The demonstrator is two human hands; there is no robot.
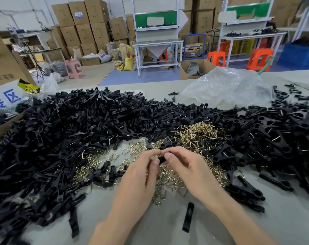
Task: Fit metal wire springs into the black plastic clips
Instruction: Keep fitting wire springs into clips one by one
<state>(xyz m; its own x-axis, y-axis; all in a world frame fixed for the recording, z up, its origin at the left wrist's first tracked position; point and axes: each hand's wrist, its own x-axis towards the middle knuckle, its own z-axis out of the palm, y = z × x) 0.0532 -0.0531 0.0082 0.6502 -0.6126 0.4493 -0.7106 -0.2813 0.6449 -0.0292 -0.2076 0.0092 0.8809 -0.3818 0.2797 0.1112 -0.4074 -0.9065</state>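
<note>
Head view: at frame centre the left hand (141,172) and right hand (183,165) both pinch one small black clip (162,159) in curled fingertips, above brassy, triangular wire springs (199,133) piled on the grey desk (150,227), ringed by a heap of clips (62,129).

We see black clips (79,121) heaped around gold wire springs (199,134) on a pale grey table (159,230); beyond the springs, a clear bag (226,85), orange stools (259,59), brown cartons (90,20).
</note>
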